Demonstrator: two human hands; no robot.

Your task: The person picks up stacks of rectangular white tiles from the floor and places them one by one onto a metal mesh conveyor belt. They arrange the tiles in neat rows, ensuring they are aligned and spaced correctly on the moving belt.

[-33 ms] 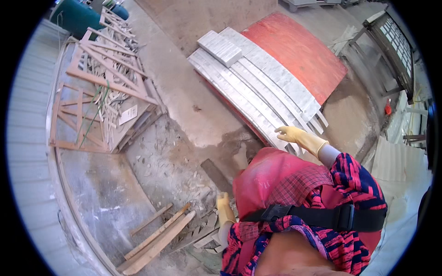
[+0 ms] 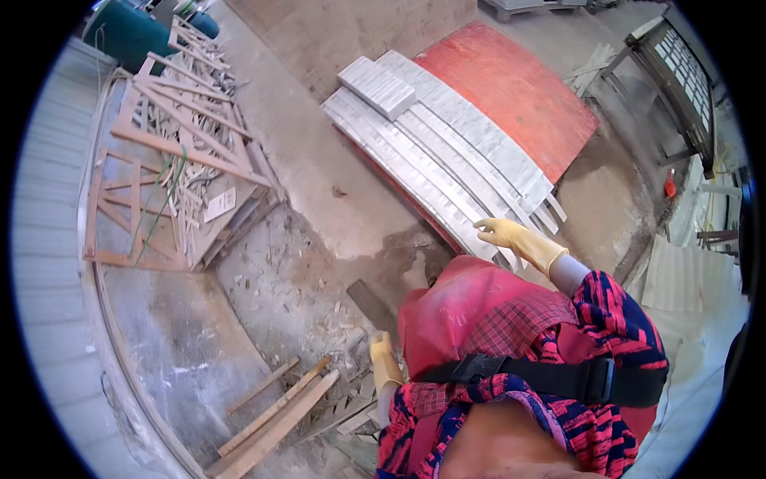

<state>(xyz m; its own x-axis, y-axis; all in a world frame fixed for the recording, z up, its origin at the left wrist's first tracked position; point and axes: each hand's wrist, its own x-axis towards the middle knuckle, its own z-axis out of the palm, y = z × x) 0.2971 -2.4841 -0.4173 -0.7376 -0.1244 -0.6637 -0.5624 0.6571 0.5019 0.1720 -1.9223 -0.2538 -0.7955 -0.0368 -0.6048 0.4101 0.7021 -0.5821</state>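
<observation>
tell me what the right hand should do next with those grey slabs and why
Probably lower the right hand onto the near end of the grey slabs and grip one edge. The gloved fingers hover open just over the slab ends, holding nothing, while the left hand hangs low by the rubble.

A red board lies flat on the concrete floor at about one o'clock. Wooden crate frames lean in a heap at ten o'clock, with pale offcuts and a white paper sheet among them. Beyond them, at eleven o'clock, stands a teal drum. Loose wooden battens lie at seven o'clock amid stone chips and rubble. A corrugated grey wall curves along nine o'clock. A dark metal-framed rack stands at two o'clock, a small red object just below it.
</observation>
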